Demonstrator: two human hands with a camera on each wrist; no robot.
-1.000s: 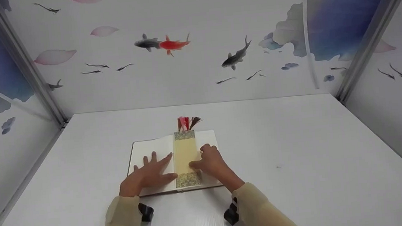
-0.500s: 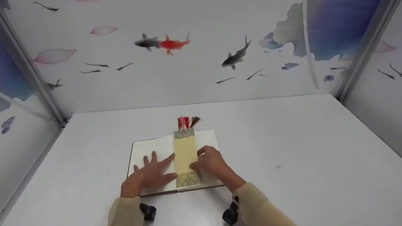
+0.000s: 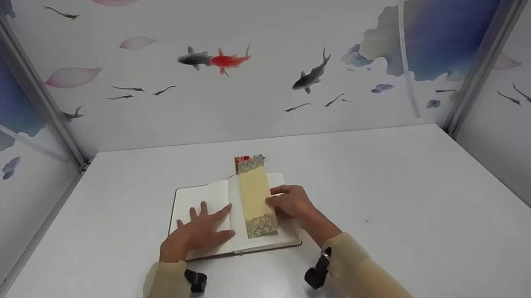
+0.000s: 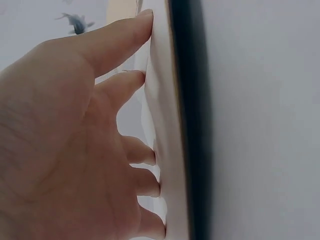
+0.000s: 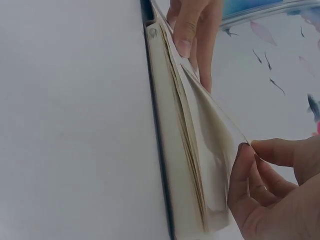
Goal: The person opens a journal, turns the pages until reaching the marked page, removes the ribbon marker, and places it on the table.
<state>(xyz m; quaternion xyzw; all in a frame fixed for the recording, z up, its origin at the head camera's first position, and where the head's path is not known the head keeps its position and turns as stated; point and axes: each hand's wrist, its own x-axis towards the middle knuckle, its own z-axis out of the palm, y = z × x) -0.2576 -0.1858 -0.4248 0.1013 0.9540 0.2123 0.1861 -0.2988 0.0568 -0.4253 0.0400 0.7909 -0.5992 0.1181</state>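
An open notebook (image 3: pixel 204 193) with blank pages lies on the white table. My left hand (image 3: pixel 199 231) presses its left page with fingers spread; in the left wrist view the fingertips (image 4: pixel 142 75) touch the paper. Over the right page, a cream bookmark (image 3: pixel 255 191) with patterned ends is raised and a little tilted. My right hand (image 3: pixel 295 202) pinches it by its right edge, thumb on top, and the right wrist view shows the thumb and fingers (image 5: pixel 245 160) holding that edge above the page. Red and brown tassels (image 3: pixel 243 159) show behind its far end, partly hidden.
The white table (image 3: pixel 371 182) extends around the notebook on all sides. A back wall (image 3: pixel 261 105) printed with fish and petals rises behind it, with side panels left and right. Black wrist cameras (image 3: pixel 196 280) hang at both sleeves.
My right hand has lifted the bookmark off the notebook's gutter and moved it right over the right page. The tassels are now partly covered. My left hand stays nearly in place.
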